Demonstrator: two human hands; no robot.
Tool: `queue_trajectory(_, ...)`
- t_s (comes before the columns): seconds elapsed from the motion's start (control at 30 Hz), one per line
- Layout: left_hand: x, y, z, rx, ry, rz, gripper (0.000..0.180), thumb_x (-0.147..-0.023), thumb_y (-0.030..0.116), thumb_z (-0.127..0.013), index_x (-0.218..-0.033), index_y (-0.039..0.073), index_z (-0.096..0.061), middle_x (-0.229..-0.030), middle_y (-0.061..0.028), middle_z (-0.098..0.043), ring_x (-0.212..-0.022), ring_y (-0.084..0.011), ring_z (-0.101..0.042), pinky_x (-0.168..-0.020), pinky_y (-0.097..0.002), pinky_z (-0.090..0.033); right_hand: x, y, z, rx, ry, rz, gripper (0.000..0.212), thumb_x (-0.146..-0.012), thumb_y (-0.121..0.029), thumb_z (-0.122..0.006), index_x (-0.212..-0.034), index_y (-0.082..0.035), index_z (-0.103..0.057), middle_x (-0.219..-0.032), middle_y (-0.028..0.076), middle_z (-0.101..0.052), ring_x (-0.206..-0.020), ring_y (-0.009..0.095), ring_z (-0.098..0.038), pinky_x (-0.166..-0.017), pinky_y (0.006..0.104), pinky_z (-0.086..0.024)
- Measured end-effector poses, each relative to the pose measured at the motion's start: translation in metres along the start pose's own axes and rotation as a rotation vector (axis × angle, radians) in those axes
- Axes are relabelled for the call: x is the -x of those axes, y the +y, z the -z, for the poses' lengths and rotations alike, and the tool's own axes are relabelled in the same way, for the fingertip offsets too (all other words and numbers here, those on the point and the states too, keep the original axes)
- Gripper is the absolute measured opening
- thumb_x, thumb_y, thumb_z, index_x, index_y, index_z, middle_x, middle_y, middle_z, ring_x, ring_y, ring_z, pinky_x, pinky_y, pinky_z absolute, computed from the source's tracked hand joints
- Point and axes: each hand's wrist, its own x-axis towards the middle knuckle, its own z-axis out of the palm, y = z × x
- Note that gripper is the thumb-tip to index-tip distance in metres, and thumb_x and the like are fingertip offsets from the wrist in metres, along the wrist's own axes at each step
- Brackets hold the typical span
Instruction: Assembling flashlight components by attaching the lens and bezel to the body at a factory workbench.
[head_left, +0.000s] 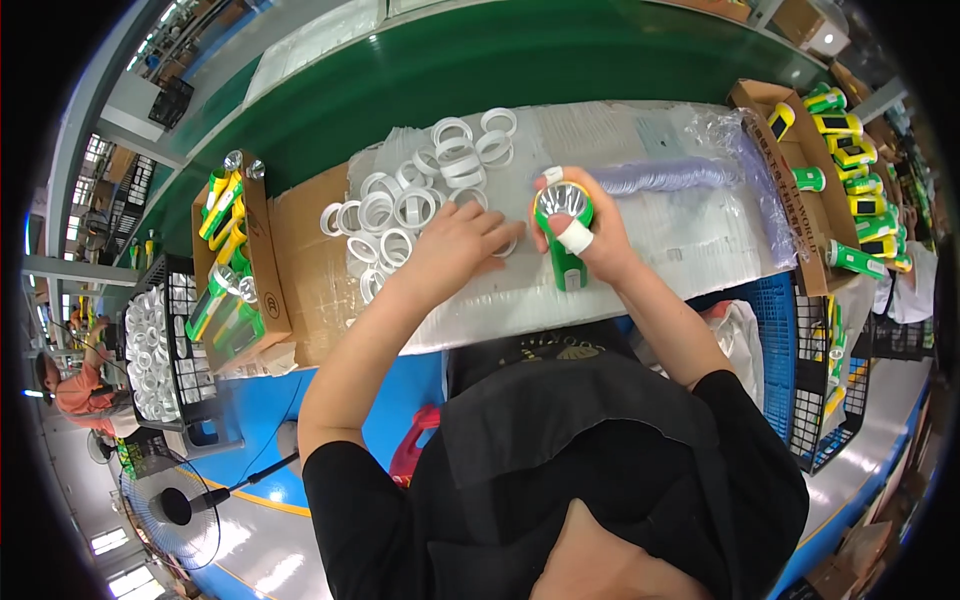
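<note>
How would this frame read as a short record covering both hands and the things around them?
Left hand: at the pile of white rings; whether it touches one is unclear
Right hand: grip around a green flashlight, lens end up
Right of rings: translucent purplish roll
Far left: left cardboard box, holding flashlights
Far right: right cardboard box, also holding flashlights

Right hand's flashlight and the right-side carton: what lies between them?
Head view: between the flashlight and carton lie a row of purplish translucent pieces and crumpled plastic film.
</note>
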Motion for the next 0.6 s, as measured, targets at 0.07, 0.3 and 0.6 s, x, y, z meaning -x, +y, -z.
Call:
queue_trajectory(0.07, 0.004, 0.001, -0.001, 0.032, 0.303, -0.060, 0.055, -0.080, 0.017, -0.074, -0.131, 0.011, -0.055, -0.114, -0.0091, -0.059, -0.110, -0.0248, -0.055, -0.088, -0.0389, -0.047, -0.003, -0.001, -0.003, 0.023, -0.017, 0.031, 0.039, -0.090, -0.020, -0.066, -0.119, -0.004, -0.048, -0.086, 0.009, -0.060, -0.068, 0.015, -0.059, -0.063, 0.0292, -0.048)
queue_trajectory(0.3, -0.007, 0.032, 0.023, 1.300, 0.930, -0.068, 0.042, -0.077, -0.005, -0.074, -0.114, 0.002, -0.056, -0.123, -0.0131, -0.052, -0.108, -0.0205, -0.059, -0.090, -0.0310, -0.051, -0.015, 0.007, -0.007, 0.051, -0.067, 0.057, 0.036, -0.090, -0.017, -0.065, -0.118, -0.003, -0.048, -0.092, 0.008, -0.061, -0.073, 0.014, -0.060, -0.066, 0.0287, -0.050)
queue_trajectory(0.6, -0.013, 0.034, 0.008, 0.736, 0.975, -0.065, 0.033, -0.065, 0.008, -0.086, -0.093, 0.003, -0.071, -0.118, -0.0166, -0.058, -0.100, -0.0255, -0.061, -0.084, -0.0337, -0.050, -0.018, 0.014, -0.003, 0.106, -0.083, 0.110, 0.043, -0.089, -0.026, -0.069, -0.120, -0.004, -0.050, -0.106, 0.005, -0.059, -0.098, 0.012, -0.058, -0.085, 0.0299, -0.050)
